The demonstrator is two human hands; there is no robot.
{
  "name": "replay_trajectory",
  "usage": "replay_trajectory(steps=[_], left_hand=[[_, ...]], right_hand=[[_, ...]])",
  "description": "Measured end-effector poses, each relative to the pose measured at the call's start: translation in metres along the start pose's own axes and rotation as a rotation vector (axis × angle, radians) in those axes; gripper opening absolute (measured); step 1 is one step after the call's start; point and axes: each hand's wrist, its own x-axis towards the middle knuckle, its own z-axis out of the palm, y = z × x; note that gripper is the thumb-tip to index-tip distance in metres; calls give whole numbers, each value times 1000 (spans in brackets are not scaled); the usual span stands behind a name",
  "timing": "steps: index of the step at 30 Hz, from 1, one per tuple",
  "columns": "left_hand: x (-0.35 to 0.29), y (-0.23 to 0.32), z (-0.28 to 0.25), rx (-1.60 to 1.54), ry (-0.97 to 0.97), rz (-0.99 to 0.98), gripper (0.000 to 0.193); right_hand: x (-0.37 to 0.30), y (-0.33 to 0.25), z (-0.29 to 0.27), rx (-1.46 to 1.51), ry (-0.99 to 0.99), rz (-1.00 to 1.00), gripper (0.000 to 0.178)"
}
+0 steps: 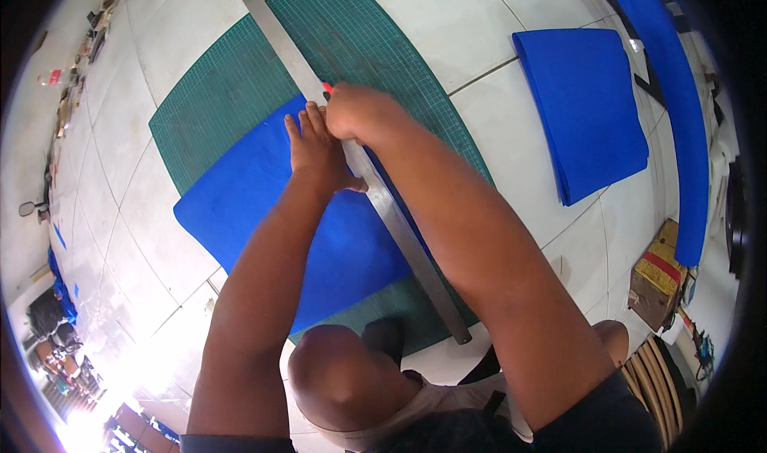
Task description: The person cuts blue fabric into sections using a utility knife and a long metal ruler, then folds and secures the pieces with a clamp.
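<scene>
A long steel ruler (411,249) lies slantwise across a blue sheet (240,205), which looks like fabric or felt. Both rest on a green gridded cutting mat (363,37). My left hand (319,156) presses down on the ruler and the sheet, fingers stretched and thumb apart. Right beside it, my right hand (363,116) is closed around a cutter knife with a red and black handle (327,89), held against the ruler's right edge near the sheet's far edge. The blade is hidden from view.
A folded blue sheet (583,113) lies on the white tiled floor (479,61) to the right. Beyond it stretches a long blue strip or roll (683,125). A cardboard box (657,281) sits at the right, and my bent knee (339,377) is close to the mat's near edge.
</scene>
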Motion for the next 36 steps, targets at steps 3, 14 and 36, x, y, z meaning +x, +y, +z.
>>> replay_trajectory(steps=[3, 14, 36], left_hand=[[1, 3, -5, 32, -13, -19, 145], [2, 3, -2, 36, 4, -32, 149], [1, -3, -1, -31, -51, -26, 141]], right_hand=[[-24, 38, 53, 23, 152, -39, 35], [-256, 139, 189, 174, -272, 348, 31], [16, 2, 58, 300, 341, -32, 43]])
